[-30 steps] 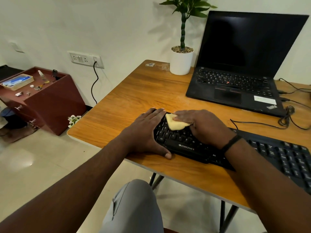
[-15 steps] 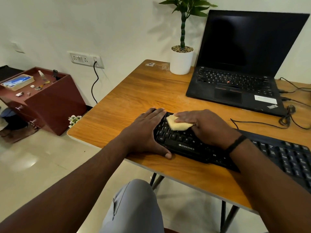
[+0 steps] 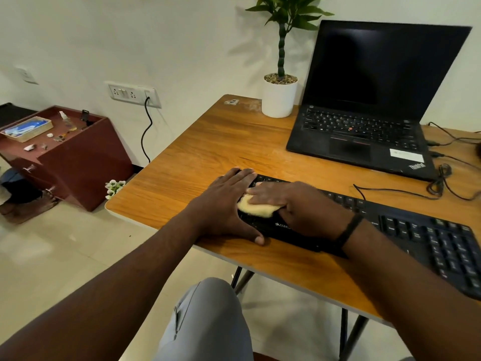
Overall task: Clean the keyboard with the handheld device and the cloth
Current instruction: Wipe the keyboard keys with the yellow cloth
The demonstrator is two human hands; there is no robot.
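— What do we have at the grip?

— We see the right hand [image 3: 291, 204] pressing a pale yellow cloth [image 3: 256, 207] onto the left end of the black keyboard [image 3: 406, 230], fingers curled over the cloth. The left hand [image 3: 223, 207] lies flat and relaxed on that same end, thumb along the keyboard's near edge.

— And where does the keyboard sit?

— Along the table's [image 3: 208, 152] near edge, toward its left corner. Behind it we note an open laptop [image 3: 364, 126] and a potted plant [image 3: 279, 97] at the far edge.
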